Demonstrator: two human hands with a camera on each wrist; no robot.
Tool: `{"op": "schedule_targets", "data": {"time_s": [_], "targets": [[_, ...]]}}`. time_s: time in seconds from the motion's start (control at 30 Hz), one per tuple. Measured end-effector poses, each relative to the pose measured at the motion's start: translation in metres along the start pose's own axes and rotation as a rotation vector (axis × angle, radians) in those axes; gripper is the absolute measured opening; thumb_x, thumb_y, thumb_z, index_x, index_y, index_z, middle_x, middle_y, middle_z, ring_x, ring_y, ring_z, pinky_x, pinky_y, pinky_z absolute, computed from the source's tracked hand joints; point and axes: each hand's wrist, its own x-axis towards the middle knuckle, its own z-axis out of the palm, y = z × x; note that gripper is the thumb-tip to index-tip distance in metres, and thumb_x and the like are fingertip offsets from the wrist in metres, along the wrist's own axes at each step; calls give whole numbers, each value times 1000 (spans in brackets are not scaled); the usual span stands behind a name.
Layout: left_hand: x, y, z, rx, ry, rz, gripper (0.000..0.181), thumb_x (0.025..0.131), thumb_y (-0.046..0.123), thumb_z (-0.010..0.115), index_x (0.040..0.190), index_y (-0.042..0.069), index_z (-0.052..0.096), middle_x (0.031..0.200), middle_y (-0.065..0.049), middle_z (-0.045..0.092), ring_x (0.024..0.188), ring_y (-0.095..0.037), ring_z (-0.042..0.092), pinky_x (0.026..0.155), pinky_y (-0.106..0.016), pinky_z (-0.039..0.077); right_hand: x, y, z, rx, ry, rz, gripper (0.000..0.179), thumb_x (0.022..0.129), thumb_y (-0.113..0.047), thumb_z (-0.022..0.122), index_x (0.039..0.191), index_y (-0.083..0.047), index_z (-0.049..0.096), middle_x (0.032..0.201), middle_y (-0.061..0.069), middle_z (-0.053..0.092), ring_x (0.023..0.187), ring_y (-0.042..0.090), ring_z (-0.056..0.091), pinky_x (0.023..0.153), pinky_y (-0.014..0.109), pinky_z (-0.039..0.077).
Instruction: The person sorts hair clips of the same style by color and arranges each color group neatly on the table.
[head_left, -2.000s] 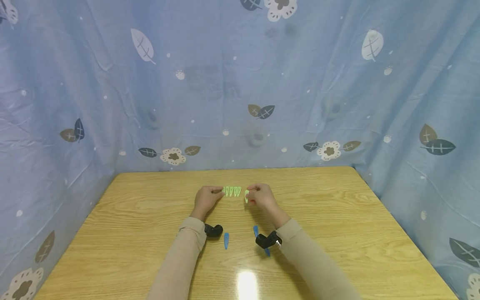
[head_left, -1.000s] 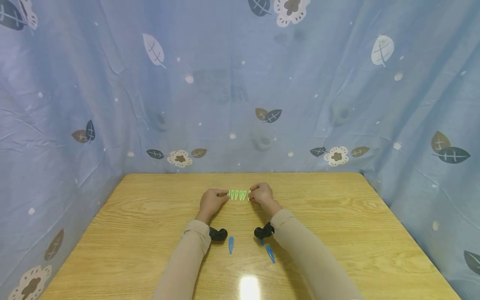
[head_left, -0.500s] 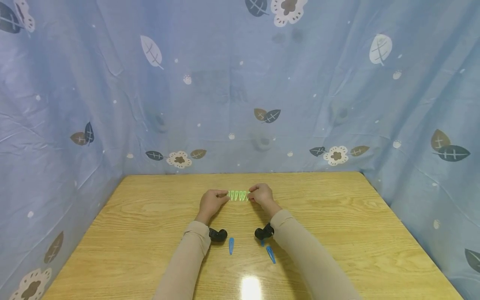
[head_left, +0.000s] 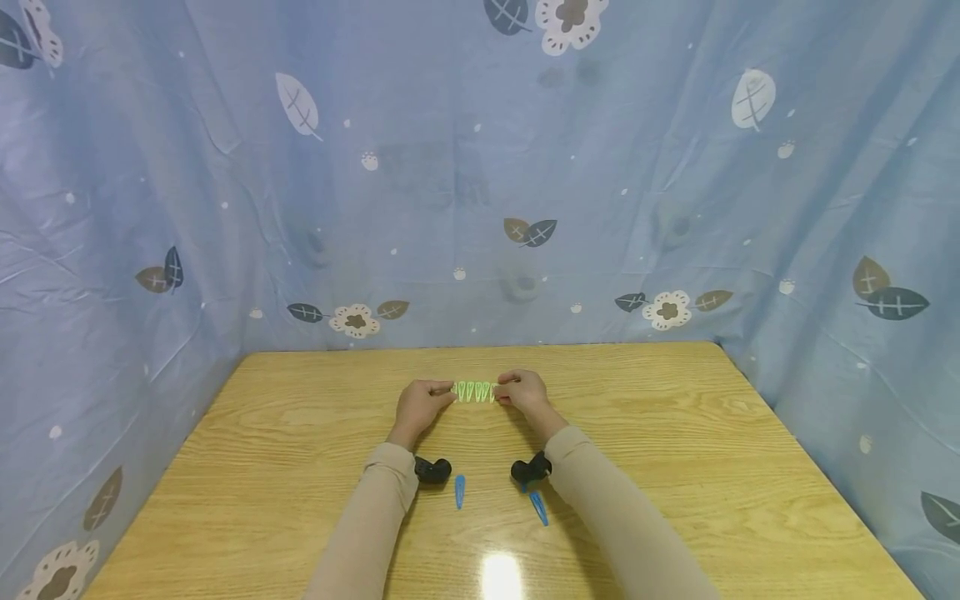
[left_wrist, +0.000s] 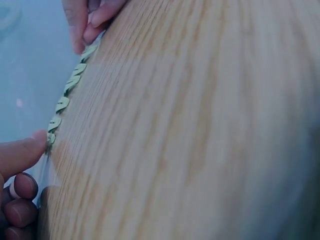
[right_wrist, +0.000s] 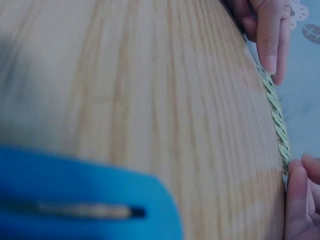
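Observation:
A row of several pale green snap hair clips (head_left: 470, 392) lies side by side near the back of the wooden table. At the row's left end, my left hand (head_left: 418, 408) holds the outermost clip between thumb and finger. My right hand (head_left: 527, 394) pinches the clip at the right end, its fingertips partly covering it. The wrist views show the clips edge-on in a line, with the left hand's thumb (left_wrist: 25, 152) at one end of the row and the right hand's fingertips (right_wrist: 297, 177) at the other.
On the table (head_left: 300, 467) a blue hair clip (head_left: 460, 492) lies between the forearms. Another blue clip (head_left: 538, 507) is by the right wrist, with a further blue one partly hidden under the black wrist camera (head_left: 531, 469). A blue patterned curtain (head_left: 450, 167) surrounds the table.
My right hand has brought its green clip leftward to the end of the row, closing the gap. My left hand has stayed at the row's left end. The view has shifted slightly.

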Motion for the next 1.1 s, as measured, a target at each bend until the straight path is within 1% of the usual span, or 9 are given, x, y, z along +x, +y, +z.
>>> {"op": "schedule_targets", "data": {"time_s": [0.17, 0.33, 0.5, 0.57, 0.63, 0.77, 0.83, 0.97, 1.1], "targets": [[1, -1, 1, -11, 2, 15, 28, 87, 25, 69, 114, 16, 72, 113, -5, 70, 110, -26, 62, 95, -46, 49, 0, 2, -4, 78, -14, 4, 27, 88, 1, 62, 114, 9, 61, 100, 21, 66, 70, 13, 65, 65, 25, 57], [1, -2, 1, -32, -3, 16, 28, 87, 24, 70, 113, 17, 72, 113, -5, 70, 111, -26, 61, 96, -46, 48, -1, 3, -8, 130, -35, 5, 30, 90, 0, 60, 118, 11, 58, 102, 23, 66, 73, 13, 66, 69, 25, 58], [1, -4, 0, -39, -15, 31, 29, 87, 25, 69, 115, 16, 71, 112, -6, 70, 108, -26, 62, 92, -44, 50, -3, 4, -12, 137, -58, 22, 32, 91, -4, 60, 120, 10, 57, 109, 23, 64, 81, 16, 67, 76, 27, 58], [1, -5, -2, -50, -27, 36, 31, 88, 25, 69, 116, 14, 70, 114, -8, 69, 101, -28, 63, 88, -43, 51, -4, 4, -14, 131, -62, 35, 32, 92, -6, 60, 120, 8, 57, 111, 22, 63, 83, 17, 67, 77, 28, 57], [0, -7, -4, -59, -42, 39, 32, 88, 25, 68, 118, 13, 69, 116, -9, 68, 99, -28, 62, 86, -42, 51, -8, 5, -17, 117, -70, 37, 32, 92, -8, 60, 121, 8, 58, 112, 22, 63, 84, 18, 67, 78, 29, 57], [0, -10, -7, -100, -92, 54, 36, 90, 26, 66, 124, 12, 65, 122, -10, 64, 105, -27, 60, 88, -41, 50, -18, 8, -27, 95, -97, 25, 33, 93, -10, 59, 121, 8, 57, 111, 22, 63, 83, 18, 66, 77, 30, 57], [-1, -12, -10, -142, -121, 62, 38, 91, 26, 64, 127, 11, 63, 118, -11, 65, 104, -25, 60, 86, -39, 51, -25, 10, -33, 87, -115, 11, 34, 92, -10, 60, 121, 7, 57, 110, 21, 63, 84, 19, 66, 77, 30, 57], [-7, -14, -17, -264, -180, 34, 42, 93, 26, 62, 131, 10, 58, 97, -13, 64, 80, -19, 56, 68, -30, 48, -42, 13, -49, 44, -149, -21, 35, 93, -12, 59, 122, 7, 57, 109, 19, 63, 85, 18, 64, 75, 29, 55], [-18, -15, -22, -316, -225, -28, 42, 93, 23, 62, 130, 5, 58, 88, -5, 63, 72, -11, 53, 65, -23, 48, -65, 16, -65, 6, -199, -50, 38, 93, -13, 59, 123, 9, 55, 106, 21, 64, 83, 18, 62, 74, 30, 54]]}}
